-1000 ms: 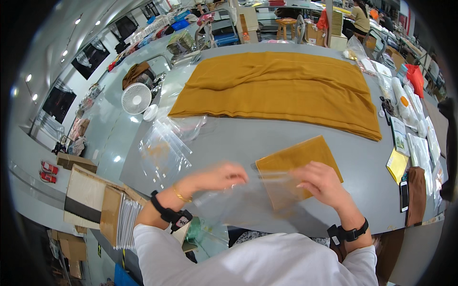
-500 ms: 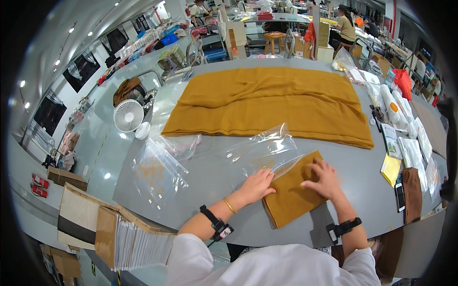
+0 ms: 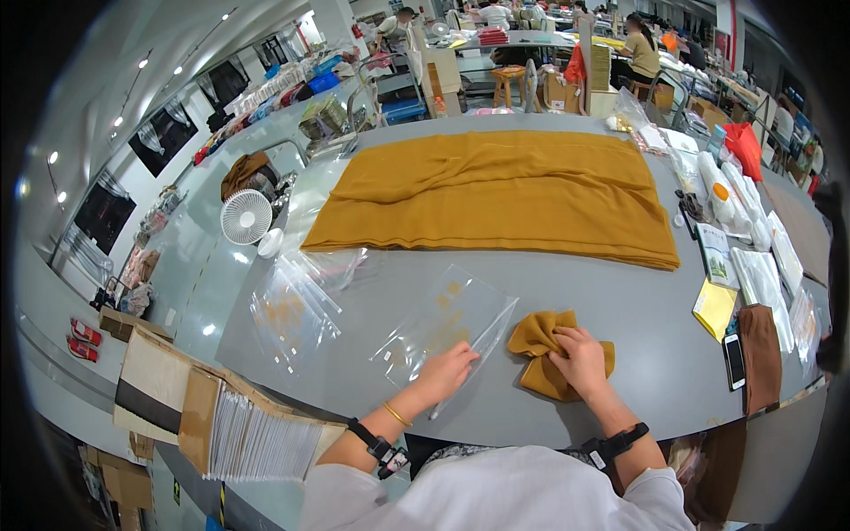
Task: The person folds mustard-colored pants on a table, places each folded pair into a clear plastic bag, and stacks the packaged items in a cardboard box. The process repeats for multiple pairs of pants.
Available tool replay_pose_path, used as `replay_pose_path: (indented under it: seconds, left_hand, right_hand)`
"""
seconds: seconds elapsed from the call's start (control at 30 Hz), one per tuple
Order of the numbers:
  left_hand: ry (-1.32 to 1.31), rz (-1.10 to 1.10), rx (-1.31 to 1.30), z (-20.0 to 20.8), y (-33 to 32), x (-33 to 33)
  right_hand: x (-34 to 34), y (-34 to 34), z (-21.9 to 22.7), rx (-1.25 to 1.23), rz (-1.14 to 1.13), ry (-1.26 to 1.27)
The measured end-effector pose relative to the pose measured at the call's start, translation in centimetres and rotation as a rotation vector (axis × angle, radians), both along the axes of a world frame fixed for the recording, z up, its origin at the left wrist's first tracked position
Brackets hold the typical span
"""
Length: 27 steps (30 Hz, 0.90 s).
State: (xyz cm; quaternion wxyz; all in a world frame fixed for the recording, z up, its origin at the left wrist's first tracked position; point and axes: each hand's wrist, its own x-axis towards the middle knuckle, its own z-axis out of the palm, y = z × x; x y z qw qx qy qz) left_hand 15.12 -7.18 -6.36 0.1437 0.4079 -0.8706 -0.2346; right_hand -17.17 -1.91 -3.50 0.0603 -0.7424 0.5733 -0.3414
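Observation:
A folded mustard cloth (image 3: 540,367) is bunched up on the grey table, its middle gathered into folds. My right hand (image 3: 580,358) grips it from above with fingers curled into the fabric. To the left lies a flat clear plastic bag (image 3: 434,323) with printed marks. At the bag's right edge, my left hand (image 3: 448,368) is closed in a pinch on the plastic; its fingertips are partly hidden. Beyond both hands spreads a large stack of mustard fabric (image 3: 496,199), layered and slightly wrinkled on top.
More clear bags (image 3: 292,310) lie at the table's left. Along the right side are a phone (image 3: 734,361), a brown cloth (image 3: 761,354), a yellow packet (image 3: 714,308) and white plastic-wrapped packs (image 3: 760,288). A white fan (image 3: 246,217) stands past the left edge. Co-workers sit farther back.
My right hand has closed on the flat folded cloth and bunched it up. My left hand has moved off it, left and nearer me, onto the clear bag, which now lies flatter.

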Motion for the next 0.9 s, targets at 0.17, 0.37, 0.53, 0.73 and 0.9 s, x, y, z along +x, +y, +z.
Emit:
replay_pose_path:
  seconds: [0.17,0.37,0.53,0.73,0.9]
  left_hand:
    - [0.204,0.024,-0.086,-1.4,2.0,-4.4]
    - [0.011,0.282,-0.129,4.7,0.7,-1.8]
    - [0.032,-0.076,-0.514,9.0,-0.2,-3.1]
    - [0.07,0.044,-0.491,10.3,4.9,-0.9]
    - [0.203,-0.398,-0.068,3.9,10.4,-3.9]
  right_hand:
    - [3.9,0.7,1.3,-0.08,0.17,-0.126]
    - [6.7,-1.1,-4.1,0.081,0.157,0.228]
    - [11.2,-6.3,-1.6,0.097,0.188,0.399]
    - [6.9,-4.2,2.3,0.172,0.446,0.415]
    - [4.5,-5.8,-2.0,-0.039,0.567,0.495]
